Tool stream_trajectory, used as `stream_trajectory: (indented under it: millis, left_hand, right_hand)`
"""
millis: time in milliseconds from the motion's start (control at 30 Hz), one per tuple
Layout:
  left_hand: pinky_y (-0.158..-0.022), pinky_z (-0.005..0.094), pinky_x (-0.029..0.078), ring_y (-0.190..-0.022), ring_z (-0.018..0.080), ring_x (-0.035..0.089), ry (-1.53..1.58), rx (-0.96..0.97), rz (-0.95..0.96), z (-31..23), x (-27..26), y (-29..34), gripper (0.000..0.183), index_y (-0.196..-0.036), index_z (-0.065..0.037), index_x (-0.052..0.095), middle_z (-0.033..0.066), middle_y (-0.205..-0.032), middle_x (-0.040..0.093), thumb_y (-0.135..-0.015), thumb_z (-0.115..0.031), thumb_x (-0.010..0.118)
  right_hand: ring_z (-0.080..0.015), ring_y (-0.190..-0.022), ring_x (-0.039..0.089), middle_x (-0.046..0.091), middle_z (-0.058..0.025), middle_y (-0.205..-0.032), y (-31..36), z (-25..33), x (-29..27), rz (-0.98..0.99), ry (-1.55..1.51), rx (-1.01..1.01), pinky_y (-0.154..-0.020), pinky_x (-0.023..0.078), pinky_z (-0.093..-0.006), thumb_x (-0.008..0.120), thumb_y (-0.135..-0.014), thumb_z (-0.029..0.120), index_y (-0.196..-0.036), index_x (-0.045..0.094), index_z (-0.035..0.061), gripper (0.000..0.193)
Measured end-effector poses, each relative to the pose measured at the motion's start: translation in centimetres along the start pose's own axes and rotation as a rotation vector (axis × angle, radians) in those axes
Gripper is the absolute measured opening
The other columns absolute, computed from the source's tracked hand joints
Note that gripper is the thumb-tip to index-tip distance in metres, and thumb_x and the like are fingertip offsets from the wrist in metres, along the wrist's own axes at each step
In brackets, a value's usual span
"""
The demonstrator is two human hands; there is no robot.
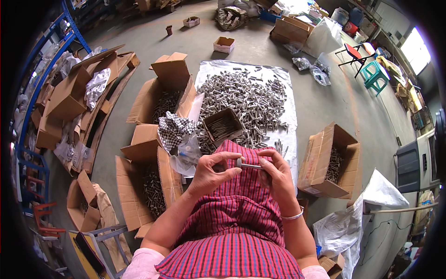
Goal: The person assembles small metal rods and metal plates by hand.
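Observation:
Over my lap, my left hand (213,171) pinches the wide, round end of a metal bolt (251,166) between thumb and index finger. Its bare shank points right into my right hand (278,173), where thumb and fingers grip the far end; that tip is hidden. Beyond my knees lies a heap of similar metal bolts (248,95) on a white sheet (291,109). At the heap's near edge stands a small open carton (235,122) with thin, dark metal rods or bolts inside.
Open cartons of metal pieces stand at left, one far (188,100) and one near (124,181). Another carton (312,162) is at right. A checkered cloth (174,130) lies by the left cartons. Farther off are a wooden pallet (100,130) and a green stool (375,74).

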State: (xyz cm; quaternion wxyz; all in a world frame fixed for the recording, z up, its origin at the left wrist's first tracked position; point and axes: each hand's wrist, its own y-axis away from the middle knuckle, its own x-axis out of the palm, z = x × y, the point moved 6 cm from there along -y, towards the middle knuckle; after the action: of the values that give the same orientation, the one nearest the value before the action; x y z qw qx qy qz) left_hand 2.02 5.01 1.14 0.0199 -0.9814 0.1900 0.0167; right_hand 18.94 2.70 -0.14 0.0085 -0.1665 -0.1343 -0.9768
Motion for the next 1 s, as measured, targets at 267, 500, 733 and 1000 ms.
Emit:
stream_trajectory:
  millis: [267,500,733,1000]
  left_hand:
    - [-0.051,0.0161,0.039,-0.056,-0.0005,0.048,-0.006,0.042,-0.036,0.0,0.7,-0.5,0.029,-0.102,-0.002,0.064,-0.0055,-0.065,0.057,-0.075,-0.005,0.07]
    - [-0.048,0.0142,0.033,-0.054,-0.0024,0.042,0.037,0.002,-0.092,0.0,2.0,-1.4,0.027,-0.102,-0.004,0.064,-0.0082,-0.064,0.053,-0.075,-0.005,0.07]
    - [-0.052,0.0154,0.037,-0.056,-0.0007,0.045,-0.016,0.084,-0.086,1.1,2.6,-1.8,0.028,-0.102,-0.003,0.064,-0.0063,-0.067,0.057,-0.075,-0.006,0.07]
    - [-0.055,0.016,0.041,-0.062,0.0,0.05,0.08,0.004,-0.091,1.3,2.5,-1.2,0.029,-0.102,-0.003,0.064,-0.0032,-0.078,0.064,-0.075,-0.006,0.07]
  right_hand:
    - [-0.0049,-0.042,0.039,0.047,0.0006,-0.059,-0.4,0.1,-0.9,0.064,-0.025,-0.052,-0.038,0.029,-0.0192,0.051,-0.091,0.015,-0.102,0.052,0.0036,0.016]
    - [-0.0056,-0.041,0.038,0.044,0.0024,-0.054,-0.9,0.2,-2.7,0.081,-0.101,0.118,-0.036,0.028,-0.0201,0.048,-0.092,0.026,-0.097,0.054,0.0037,0.024]
    - [-0.0046,-0.045,0.042,0.046,0.0025,-0.059,-0.3,-0.1,-3.2,0.029,-0.192,0.214,-0.038,0.031,-0.0181,0.053,-0.09,0.016,-0.098,0.054,0.0027,0.016]
    - [-0.0078,-0.048,0.046,0.05,-0.0009,-0.063,-0.2,0.2,-2.9,0.035,-0.035,-0.033,-0.041,0.035,-0.0202,0.053,-0.088,0.011,-0.098,0.053,0.0019,0.013]
